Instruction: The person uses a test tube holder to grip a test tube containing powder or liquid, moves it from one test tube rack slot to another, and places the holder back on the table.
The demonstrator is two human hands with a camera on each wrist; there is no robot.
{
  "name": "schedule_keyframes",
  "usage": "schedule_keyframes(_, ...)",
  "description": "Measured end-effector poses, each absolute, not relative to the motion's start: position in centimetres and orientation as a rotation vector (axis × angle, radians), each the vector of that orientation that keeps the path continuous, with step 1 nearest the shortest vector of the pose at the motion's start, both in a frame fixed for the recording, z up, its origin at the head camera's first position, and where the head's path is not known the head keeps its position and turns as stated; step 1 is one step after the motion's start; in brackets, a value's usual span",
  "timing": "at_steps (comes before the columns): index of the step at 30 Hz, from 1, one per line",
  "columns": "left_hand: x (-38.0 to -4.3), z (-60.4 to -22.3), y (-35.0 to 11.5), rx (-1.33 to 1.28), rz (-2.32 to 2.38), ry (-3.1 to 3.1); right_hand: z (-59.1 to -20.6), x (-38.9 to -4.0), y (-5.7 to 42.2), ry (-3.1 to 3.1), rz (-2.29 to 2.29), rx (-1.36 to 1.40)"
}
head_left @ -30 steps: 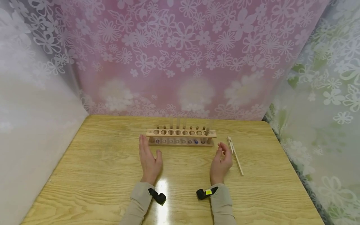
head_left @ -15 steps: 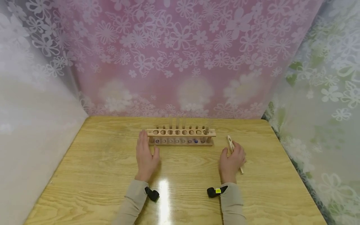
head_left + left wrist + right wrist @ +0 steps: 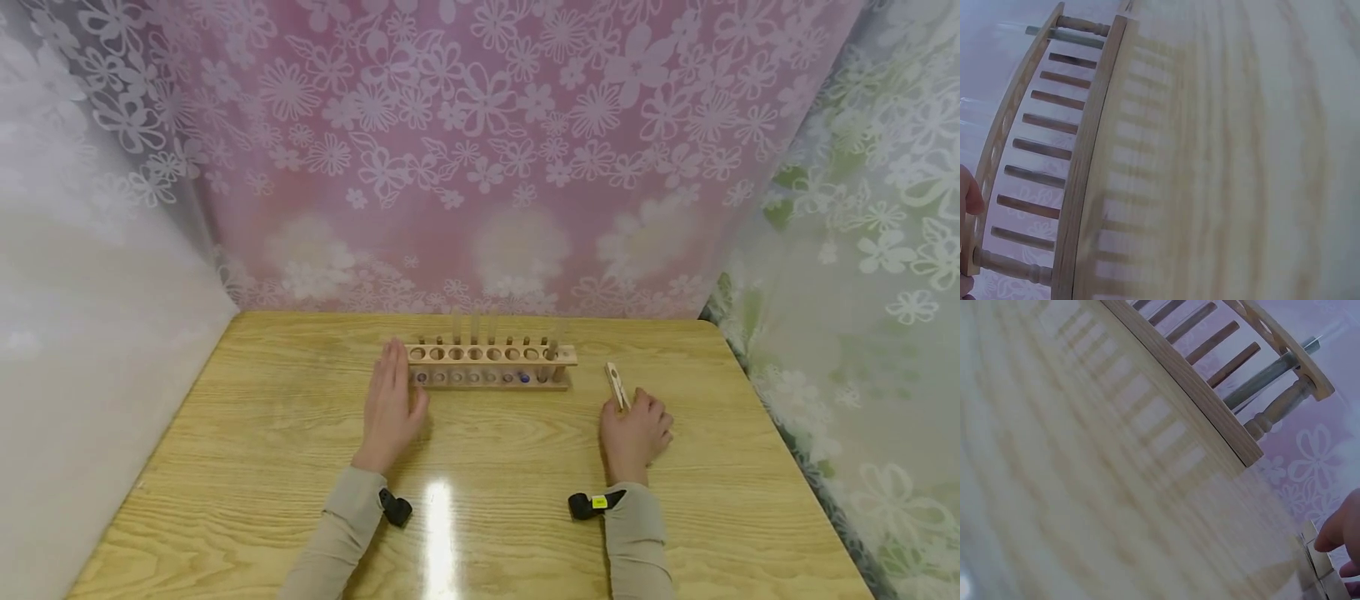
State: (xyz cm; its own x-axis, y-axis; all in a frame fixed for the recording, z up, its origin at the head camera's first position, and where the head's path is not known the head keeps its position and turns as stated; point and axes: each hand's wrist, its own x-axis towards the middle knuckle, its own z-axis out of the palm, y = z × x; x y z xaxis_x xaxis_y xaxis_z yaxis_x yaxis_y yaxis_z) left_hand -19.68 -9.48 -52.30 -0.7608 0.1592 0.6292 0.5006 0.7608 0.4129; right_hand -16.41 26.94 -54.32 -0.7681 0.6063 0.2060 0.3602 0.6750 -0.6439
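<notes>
A wooden test tube rack stands on the table, with a row of round holes in its top board and a row of pegs behind. My left hand lies at the rack's left end, fingers straight and covering that end, thumb apart. In the left wrist view, fingertips show by the end of the top board. A glass test tube stands in the rack's rightmost hole. My right hand holds the wooden test tube clamp by its handle, which the hand mostly hides; the clamp's head points away.
Clear tubes stand upside down on some pegs at the back of the rack. A blue spot shows on its base. The wood-grain table meets flowered curtains at the back and sides.
My right hand has moved right onto the clamp and taken hold of its handle. My left hand has shifted slightly forward against the rack's left end. The rack stays in place.
</notes>
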Motion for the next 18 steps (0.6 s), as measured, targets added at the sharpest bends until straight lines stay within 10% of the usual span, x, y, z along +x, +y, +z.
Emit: schedule_keyframes(18, -20.37, -52.42, -9.61, -0.493, -0.526, -2.429, -55.0, -16.57, 27.63, -2.511, 0.796, -0.771)
